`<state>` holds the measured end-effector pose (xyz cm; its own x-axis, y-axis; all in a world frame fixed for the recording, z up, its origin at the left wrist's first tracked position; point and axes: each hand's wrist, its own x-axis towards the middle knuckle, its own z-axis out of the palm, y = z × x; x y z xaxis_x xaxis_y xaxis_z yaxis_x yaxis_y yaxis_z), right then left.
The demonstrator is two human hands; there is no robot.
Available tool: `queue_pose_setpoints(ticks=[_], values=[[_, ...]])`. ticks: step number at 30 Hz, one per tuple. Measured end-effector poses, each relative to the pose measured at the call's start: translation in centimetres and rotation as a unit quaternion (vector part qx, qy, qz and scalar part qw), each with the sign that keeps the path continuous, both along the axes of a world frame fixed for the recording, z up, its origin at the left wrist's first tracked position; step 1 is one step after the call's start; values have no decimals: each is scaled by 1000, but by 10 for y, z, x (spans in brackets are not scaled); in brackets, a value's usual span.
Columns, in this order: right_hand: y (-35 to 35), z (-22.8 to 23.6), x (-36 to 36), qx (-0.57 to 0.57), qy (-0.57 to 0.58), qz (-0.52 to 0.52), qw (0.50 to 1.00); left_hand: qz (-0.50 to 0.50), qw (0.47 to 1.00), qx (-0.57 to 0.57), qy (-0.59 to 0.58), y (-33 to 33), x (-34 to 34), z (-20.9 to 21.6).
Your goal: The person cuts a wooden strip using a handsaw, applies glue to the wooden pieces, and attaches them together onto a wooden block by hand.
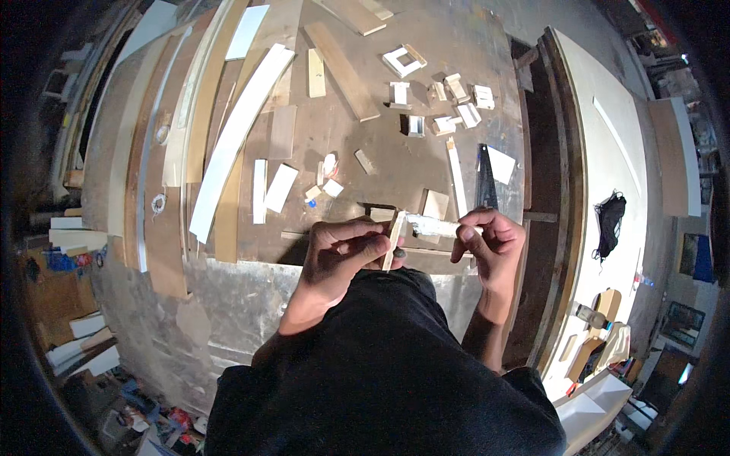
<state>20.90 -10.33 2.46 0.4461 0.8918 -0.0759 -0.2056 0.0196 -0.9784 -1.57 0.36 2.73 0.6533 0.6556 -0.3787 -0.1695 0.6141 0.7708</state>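
Note:
My left hand (344, 257) is closed around a thin, pale wooden strip (393, 242), which it holds tilted almost upright in front of my body. Between the thumb and fingers of my right hand (493, 245) is a whitish, shiny slim piece (431, 226); its exact kind cannot be made out. The left end of that piece reaches the upper part of the wooden strip, though whether they touch is unclear. Just beyond my hands, a square wooden block (435, 204) lies on the worktable (334, 163).
Several small wooden assemblies (470, 115) stand at the far right of the table. A dark blade-like tool (487, 176) lies beyond my right hand. Long boards (239, 144) cover the left side. A white-topped bench (589, 175) stands to the right, across a gap, with black cord (609, 226) on it.

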Motion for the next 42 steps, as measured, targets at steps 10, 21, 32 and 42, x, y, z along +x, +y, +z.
queue_pose_setpoints(ticks=[10, 21, 32, 42], values=[[8, 7, -1, 23, 73, 7, 997, 32, 998, 58, 9, 2, 1, -4], [13, -1, -34, 57, -83, -55, 993, -3, 993, 113, 30, 6, -11, 2], [0, 4, -41, 51, -66, -100, 991, 15, 998, 59, -15, 3, -14, 5], [1, -5, -34, 192, -248, -118, 942, -32, 999, 9, -37, 2, -15, 14]])
